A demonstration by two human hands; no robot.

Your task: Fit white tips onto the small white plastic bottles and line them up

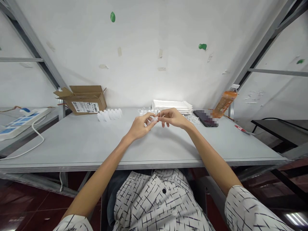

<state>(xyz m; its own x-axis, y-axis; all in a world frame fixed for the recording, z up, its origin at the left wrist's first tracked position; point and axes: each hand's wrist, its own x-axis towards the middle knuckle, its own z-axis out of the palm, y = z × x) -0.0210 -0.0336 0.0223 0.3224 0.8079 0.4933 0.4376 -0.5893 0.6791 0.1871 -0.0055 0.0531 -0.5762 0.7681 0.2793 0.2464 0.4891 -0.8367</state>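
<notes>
1. The left hand (pixel 140 127) grasps a small translucent piece (pixel 153 120) between thumb and fingers, above the desk (pixel 154 147), midway between its side edges and towards its far edge.
2. The right hand (pixel 175 118) has its fingertips drawn together at the piece's end; whether they grip it or the thin loop (pixel 159 113) beside it, I cannot tell.
3. A light fingertip hold could let the smooth-looking piece slip.
4. Pulling off-line could kink the loop.
5. If dropped, it could get lost among the white bits (pixel 193 119) near the far right corner.
</notes>
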